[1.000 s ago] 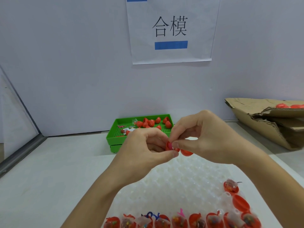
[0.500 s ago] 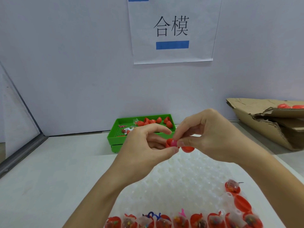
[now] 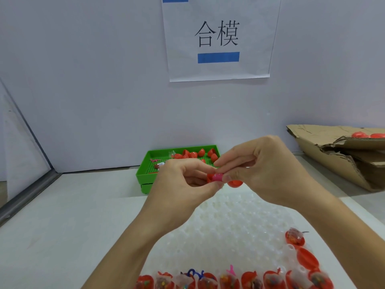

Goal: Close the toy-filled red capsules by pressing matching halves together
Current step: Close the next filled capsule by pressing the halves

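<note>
Above the clear dimpled tray (image 3: 229,222), my left hand (image 3: 183,184) pinches a red capsule half (image 3: 210,178) with a pink toy (image 3: 217,177) sticking out of it. My right hand (image 3: 264,167) meets it from the right, thumb and fingertips on the pink toy, and holds a second red capsule half (image 3: 235,183) under its fingers. Several open red halves with bagged toys (image 3: 208,280) line the tray's near edge and right side (image 3: 295,236).
A green tray (image 3: 145,174) with loose red halves (image 3: 191,154) and small toys stands at the back by the wall. A torn cardboard box (image 3: 333,155) holding red capsules (image 3: 358,134) lies at the right. A metal rail runs along the left.
Both hands have stayed together at the same spot. The pink toy shows a little more between the fingertips than before.
</note>
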`<state>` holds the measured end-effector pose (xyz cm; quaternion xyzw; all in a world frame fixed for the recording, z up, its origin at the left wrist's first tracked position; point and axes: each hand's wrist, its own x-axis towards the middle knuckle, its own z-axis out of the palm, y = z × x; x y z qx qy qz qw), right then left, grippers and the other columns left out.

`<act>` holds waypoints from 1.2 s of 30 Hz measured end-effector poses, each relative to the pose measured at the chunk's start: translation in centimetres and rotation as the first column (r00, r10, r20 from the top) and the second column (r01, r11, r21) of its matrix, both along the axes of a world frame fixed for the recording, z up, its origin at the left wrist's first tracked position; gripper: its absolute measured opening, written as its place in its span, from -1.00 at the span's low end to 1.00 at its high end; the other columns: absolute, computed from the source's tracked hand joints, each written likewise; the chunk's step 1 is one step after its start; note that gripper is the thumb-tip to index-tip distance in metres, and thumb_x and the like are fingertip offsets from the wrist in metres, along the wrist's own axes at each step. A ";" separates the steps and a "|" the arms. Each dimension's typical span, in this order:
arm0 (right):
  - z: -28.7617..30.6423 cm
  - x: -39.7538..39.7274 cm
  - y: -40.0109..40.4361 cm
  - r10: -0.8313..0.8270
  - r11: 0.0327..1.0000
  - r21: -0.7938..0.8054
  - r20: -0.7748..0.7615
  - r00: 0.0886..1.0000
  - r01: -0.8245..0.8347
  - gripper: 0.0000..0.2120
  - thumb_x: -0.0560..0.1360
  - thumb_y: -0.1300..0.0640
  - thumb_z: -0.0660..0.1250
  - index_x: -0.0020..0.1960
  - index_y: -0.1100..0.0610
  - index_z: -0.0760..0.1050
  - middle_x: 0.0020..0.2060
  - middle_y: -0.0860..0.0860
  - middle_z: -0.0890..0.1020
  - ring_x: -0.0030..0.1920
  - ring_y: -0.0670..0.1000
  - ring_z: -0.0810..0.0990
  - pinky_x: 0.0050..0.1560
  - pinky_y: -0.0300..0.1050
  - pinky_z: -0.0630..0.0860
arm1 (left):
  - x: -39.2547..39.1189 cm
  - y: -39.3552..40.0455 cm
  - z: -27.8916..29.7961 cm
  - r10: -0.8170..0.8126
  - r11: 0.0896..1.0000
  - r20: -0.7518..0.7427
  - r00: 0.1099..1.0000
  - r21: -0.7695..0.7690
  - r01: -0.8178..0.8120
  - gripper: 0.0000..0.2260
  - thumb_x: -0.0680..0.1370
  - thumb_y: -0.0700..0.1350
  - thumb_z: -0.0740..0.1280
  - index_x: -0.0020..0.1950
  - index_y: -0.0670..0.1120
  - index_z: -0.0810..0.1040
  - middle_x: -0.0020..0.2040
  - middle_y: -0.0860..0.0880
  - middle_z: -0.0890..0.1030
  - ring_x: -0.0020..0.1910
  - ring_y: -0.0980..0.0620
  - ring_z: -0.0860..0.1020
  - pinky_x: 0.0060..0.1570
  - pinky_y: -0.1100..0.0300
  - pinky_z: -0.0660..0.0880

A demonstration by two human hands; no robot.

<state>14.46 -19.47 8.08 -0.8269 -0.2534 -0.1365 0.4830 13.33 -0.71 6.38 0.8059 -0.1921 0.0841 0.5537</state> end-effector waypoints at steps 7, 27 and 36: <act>-0.2 0.1 -0.1 0.015 1.000 0.011 0.013 1.000 -0.015 -0.61 0.44 0.44 0.45 -0.04 -0.07 0.69 -0.20 -0.21 0.74 -0.16 -0.16 0.73 -0.10 -0.31 0.63 | 0.1 0.0 0.0 0.003 1.000 -0.015 1.000 -0.019 -0.003 -0.94 0.45 -0.16 0.53 -0.10 -0.07 0.72 -0.20 0.02 0.73 -0.16 0.09 0.70 -0.06 0.18 0.64; -1.0 0.5 0.7 0.002 0.994 0.113 0.052 0.999 -0.007 -0.65 0.45 0.47 0.41 -0.05 0.02 0.66 -0.23 -0.05 0.69 -0.24 -0.03 0.74 -0.14 -0.06 0.68 | 0.2 0.0 -0.1 0.067 0.995 0.001 0.998 -0.078 -0.067 -0.96 0.44 -0.23 0.53 -0.15 -0.11 0.72 -0.23 0.02 0.73 -0.20 0.09 0.70 -0.15 0.31 0.61; -1.1 0.7 0.5 0.016 0.989 0.145 0.069 0.997 -0.026 -0.69 0.48 0.48 0.37 -0.01 0.10 0.64 -0.16 -0.05 0.74 -0.11 -0.05 0.75 -0.03 -0.06 0.68 | 0.4 0.3 -0.1 0.109 0.991 0.013 0.994 -0.084 -0.108 -0.92 0.45 -0.24 0.52 -0.20 -0.10 0.68 -0.26 0.04 0.72 -0.23 0.13 0.69 -0.18 0.34 0.59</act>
